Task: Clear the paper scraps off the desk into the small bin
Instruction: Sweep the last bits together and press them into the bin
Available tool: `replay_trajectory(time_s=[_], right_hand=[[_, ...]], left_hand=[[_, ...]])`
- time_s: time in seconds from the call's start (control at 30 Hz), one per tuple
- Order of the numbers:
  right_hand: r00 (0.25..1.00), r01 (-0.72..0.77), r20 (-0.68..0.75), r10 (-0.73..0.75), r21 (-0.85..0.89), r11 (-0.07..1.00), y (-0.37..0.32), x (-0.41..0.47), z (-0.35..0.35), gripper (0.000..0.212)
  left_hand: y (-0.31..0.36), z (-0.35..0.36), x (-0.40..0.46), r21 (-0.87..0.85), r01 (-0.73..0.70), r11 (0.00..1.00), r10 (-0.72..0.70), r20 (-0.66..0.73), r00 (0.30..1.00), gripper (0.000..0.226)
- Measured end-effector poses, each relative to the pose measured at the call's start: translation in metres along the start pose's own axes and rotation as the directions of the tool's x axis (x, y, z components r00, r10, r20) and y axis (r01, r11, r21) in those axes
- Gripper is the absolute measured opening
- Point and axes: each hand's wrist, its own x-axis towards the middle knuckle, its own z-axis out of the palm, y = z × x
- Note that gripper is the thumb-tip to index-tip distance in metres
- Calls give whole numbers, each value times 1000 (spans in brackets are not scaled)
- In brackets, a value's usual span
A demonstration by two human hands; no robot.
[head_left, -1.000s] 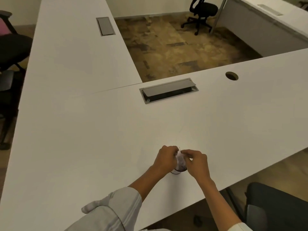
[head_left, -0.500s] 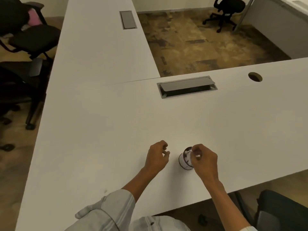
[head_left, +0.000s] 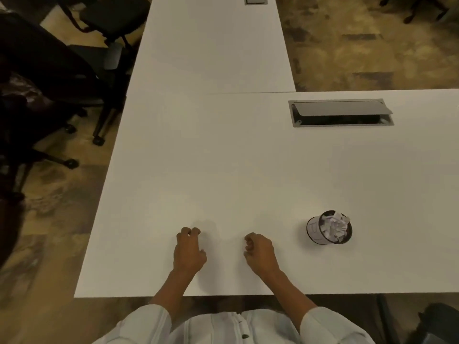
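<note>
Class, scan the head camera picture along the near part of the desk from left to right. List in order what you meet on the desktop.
left hand → right hand → small bin, which stands upright and holds crumpled paper scraps.

The small dark round bin (head_left: 329, 227) stands upright on the white desk (head_left: 223, 170), filled with crumpled paper scraps (head_left: 334, 225).
</note>
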Motion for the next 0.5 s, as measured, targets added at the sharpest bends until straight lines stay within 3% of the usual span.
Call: replay_trajectory(time_s=[0.2, 0.33, 0.4, 0.5], right_hand=[[975, 210, 101, -197, -147, 967, -44, 14, 39, 42], [921, 388, 226, -318, -433, 814, -53, 15, 45, 28], [922, 379, 276, -271, -500, 779, -57, 9, 42, 11], [929, 366, 264, -258, -576, 731, -57, 7, 43, 27]], left_hand=[[-14, 2, -6, -14, -6, 1000, 6, -1, 1000, 53], [-16, 11, -6, -59, -48, 997, 45, -57, 997, 26], [-19, 16, -7, -94, -61, 994, 53, -85, 995, 16], [-23, 22, -8, -78, -60, 995, 51, -108, 993, 17]])
